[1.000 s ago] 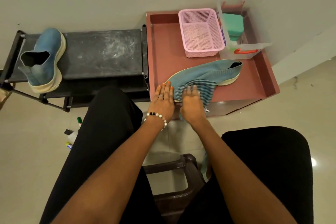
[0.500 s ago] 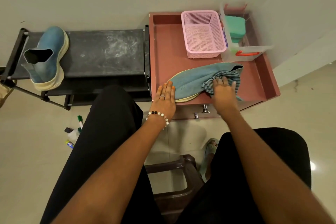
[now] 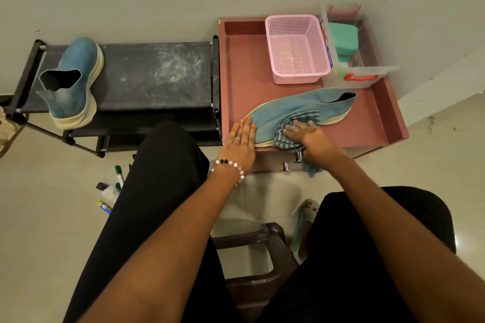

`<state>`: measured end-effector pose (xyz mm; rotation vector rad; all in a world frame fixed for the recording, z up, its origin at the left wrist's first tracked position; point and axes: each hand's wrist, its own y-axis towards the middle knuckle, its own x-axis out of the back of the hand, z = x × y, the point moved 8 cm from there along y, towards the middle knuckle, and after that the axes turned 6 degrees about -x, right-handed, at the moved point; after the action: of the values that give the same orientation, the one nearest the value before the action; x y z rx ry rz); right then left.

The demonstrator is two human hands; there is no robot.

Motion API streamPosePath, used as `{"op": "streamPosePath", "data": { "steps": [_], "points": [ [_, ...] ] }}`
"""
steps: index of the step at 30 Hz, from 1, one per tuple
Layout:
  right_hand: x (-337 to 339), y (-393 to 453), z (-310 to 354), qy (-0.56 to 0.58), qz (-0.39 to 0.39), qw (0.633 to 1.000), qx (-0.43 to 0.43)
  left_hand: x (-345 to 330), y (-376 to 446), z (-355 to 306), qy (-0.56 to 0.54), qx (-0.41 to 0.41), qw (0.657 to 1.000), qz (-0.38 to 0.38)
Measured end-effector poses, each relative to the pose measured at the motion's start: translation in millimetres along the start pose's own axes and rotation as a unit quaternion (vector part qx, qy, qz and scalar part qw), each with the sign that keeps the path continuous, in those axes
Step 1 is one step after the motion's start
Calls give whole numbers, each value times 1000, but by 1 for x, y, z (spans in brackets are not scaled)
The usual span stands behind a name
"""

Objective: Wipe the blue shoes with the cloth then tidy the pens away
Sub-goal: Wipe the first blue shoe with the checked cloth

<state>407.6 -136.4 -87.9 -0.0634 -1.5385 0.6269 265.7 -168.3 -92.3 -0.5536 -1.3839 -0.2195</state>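
- Your right hand (image 3: 311, 136), fingers spread flat, presses the striped cloth (image 3: 284, 139) onto the middle of the blue shoe (image 3: 286, 110), back from the heel end where it was half a second ago.
- Your left hand (image 3: 242, 143) lies flat against the toe, gripping nothing, and steadies the shoe on the red cabinet top (image 3: 244, 73).
- The return stroke suggests you are midway through wiping this shoe.
- The second blue shoe (image 3: 74, 81) waits on the black rack (image 3: 157, 73); the pens (image 3: 119, 176) lie on the floor.

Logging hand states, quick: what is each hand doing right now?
Left hand: open, fingers flat on the toe of the blue knit shoe.
Right hand: open, fingers pressing the blue striped cloth onto that shoe.
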Motion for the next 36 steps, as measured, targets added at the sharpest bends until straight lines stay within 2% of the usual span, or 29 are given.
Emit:
{"op": "streamPosePath", "data": {
  "steps": [4,8,10,13,16,18,21,24,27,29,31,33,35,36],
  "points": [
    [13,-3,-46,13,-60,987,-146,-3,4,0,18,-1,1000,-7],
    [-2,5,-5,30,-74,960,-268,-2,4,-2,20,2,1000,-21],
    [-13,14,38,44,-82,964,-249,1,3,-1,22,7,999,-26],
    [-20,10,79,71,-42,984,-157,-5,5,5,7,22,999,26],
    [-9,-4,71,73,-52,995,-36,-3,3,3,28,14,999,21],
    [-4,-8,48,52,-33,998,10,0,1,1,21,9,1000,10],
    [5,-4,2,-29,-35,999,-19,3,-1,1,29,2,1000,10],
    [9,-4,-47,-19,-73,987,-145,0,1,2,31,5,999,3],
    [6,-2,-40,-29,-80,960,-265,0,2,2,38,8,999,-3],
    [0,5,-7,-11,-69,954,-293,-1,3,1,33,5,999,2],
    [-6,13,34,1,-64,967,-247,-3,4,1,20,7,1000,14],
    [-13,13,64,31,-48,985,-162,-4,4,4,-5,14,1000,19],
    [-14,7,66,138,-31,986,-92,-4,5,5,-16,16,1000,20],
    [-10,1,63,232,-20,970,-64,-3,5,4,-19,13,1000,20]
  ]
}}
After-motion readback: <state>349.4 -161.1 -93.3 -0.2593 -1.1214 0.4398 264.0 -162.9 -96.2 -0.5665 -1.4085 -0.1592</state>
